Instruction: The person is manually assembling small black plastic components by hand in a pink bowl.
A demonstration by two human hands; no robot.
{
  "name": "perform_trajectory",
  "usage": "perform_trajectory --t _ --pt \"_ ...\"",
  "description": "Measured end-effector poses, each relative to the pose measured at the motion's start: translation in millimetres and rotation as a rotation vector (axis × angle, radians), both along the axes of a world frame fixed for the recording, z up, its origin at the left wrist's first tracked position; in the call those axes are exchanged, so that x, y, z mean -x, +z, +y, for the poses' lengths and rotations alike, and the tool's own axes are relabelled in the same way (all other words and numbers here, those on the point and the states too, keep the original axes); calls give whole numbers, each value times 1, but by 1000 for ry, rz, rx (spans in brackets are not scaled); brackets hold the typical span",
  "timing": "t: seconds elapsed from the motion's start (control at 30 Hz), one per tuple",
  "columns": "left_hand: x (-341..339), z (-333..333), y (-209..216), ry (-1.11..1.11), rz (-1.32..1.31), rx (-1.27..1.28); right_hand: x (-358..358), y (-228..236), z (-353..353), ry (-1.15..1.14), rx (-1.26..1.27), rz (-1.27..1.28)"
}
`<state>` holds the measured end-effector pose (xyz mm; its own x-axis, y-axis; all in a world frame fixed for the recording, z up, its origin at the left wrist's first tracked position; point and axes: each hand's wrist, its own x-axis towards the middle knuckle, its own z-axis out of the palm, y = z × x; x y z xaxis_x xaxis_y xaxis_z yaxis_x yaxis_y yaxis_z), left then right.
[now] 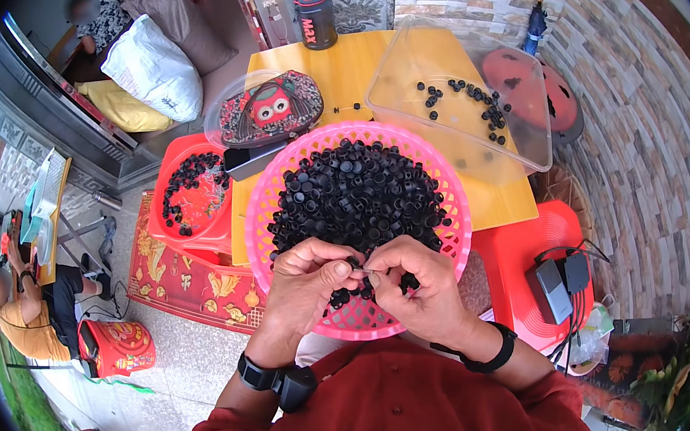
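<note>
Both hands meet over the near side of a pink mesh basket (pixel 256 231), heaped with small round black plastic caps (pixel 357 187). My left hand (pixel 307 284) is closed, pinching one small black cap (pixel 353 262) between thumb and forefinger. Against it, the fingertips of my right hand (pixel 430 289) pinch a thin, pale, pin-like piece (pixel 367 272), too small to make out fully. More black caps (pixel 410 282) show by the curled fingers of the right hand. Whether these are held or lie behind cannot be told.
A yellow table (pixel 353 72) carries the basket, a clear plastic bin (pixel 408 31) with scattered caps, an owl-faced case (pixel 276 112) and a dark bottle (pixel 316 21). Red stools stand left (pixel 157 232) and right (pixel 499 246). A person in yellow (pixel 35 321) sits far left.
</note>
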<state>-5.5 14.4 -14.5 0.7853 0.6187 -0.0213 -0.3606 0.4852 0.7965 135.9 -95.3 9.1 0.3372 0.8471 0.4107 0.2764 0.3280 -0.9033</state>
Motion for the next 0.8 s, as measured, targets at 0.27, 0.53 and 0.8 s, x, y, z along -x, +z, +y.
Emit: perform_trajectory --t 0.27,0.53,0.8 --pt "-1 -1 5 -21 -19 -1 8 1 2 -122 -39 -97" --pt "0 -1 2 -33 -35 30 9 -1 0 -189 -90 -368" --pt "0 0 4 -14 105 -266 4 8 -6 -108 72 -327"
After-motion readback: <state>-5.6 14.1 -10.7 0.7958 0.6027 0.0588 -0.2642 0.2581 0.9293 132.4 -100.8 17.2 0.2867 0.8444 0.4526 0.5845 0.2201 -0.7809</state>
